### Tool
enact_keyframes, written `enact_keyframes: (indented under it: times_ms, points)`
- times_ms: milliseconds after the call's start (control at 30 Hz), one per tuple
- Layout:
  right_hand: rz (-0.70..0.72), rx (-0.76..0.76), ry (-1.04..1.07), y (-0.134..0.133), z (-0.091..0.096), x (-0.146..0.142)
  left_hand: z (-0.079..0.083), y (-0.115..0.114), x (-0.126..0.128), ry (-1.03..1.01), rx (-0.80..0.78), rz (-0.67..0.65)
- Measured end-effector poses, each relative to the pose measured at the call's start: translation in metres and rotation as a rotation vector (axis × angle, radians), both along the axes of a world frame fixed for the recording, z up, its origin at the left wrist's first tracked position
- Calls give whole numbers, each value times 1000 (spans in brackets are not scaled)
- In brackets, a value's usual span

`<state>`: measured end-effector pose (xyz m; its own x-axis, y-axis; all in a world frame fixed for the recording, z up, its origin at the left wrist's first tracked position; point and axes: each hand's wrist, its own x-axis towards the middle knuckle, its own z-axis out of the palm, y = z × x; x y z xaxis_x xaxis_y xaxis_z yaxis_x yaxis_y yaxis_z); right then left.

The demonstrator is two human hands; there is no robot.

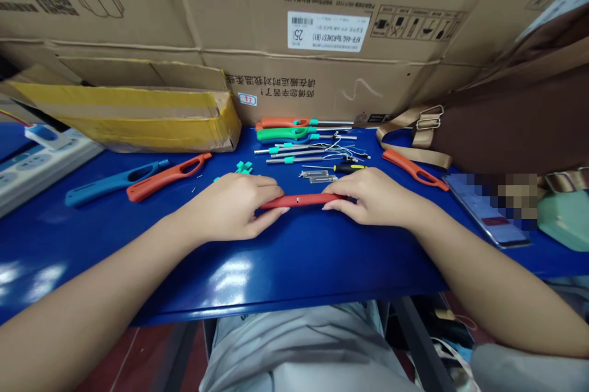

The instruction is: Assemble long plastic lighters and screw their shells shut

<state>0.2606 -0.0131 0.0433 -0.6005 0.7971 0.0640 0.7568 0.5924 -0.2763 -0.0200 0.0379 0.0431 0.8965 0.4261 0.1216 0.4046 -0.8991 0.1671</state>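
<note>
A red lighter handle (pixel 304 200) lies level between my two hands, its narrow edge with a small slot facing up. My left hand (pixel 237 205) pinches its left end between thumb and fingers, and my right hand (pixel 368 199) pinches the right end. Just beyond them are clear plastic parts (pixel 319 177), a screwdriver with a black and yellow handle (pixel 348 168) and small teal pieces (pixel 243 167). Several metal lighter tubes (pixel 299 151) with teal collars and thin wires lie behind. The ends of the handle are hidden by my fingers.
Blue (pixel 110 183) and orange lighter casings (pixel 169 178) lie left, another orange casing (pixel 414 170) right. Green (pixel 285 134) and orange lighters (pixel 283 123) lie near the cardboard wall (pixel 322 85). A yellow-taped box (pixel 161 128), power strip (pixel 41 165), phone (pixel 490 214) and brown bag (pixel 515 116) border the blue table (pixel 294 269).
</note>
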Motion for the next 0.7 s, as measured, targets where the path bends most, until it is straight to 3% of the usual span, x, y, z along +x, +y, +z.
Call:
enact_keyframes:
  times_ms: [133,200,300,367,400,467,533,633,700]
  points:
    - [-7,38,21,0,-4,-4,-7,-8,10,-175,-210,57]
    - [-4,101,41,-1,-5,-5,-12,-11,16,-298,-516,181]
    - [52,232,57,-2,-6,-7,-16,-12,24,-400,-1110,377]
    - [87,310,27,-4,-7,-10,-17,-11,26,-423,-1346,424]
    - [91,338,7,-6,-7,-11,-18,-11,26,-448,-1378,428]
    - [78,359,-16,-7,-7,-13,-17,-12,25,-523,-1243,418]
    - [42,335,9,-9,-6,-14,-16,-13,22,-596,-872,339]
    - [26,236,112,-9,-4,-12,-15,-13,16,-573,-316,63]
    - [57,153,186,-9,-5,-11,-15,-13,13,-536,-179,-76]
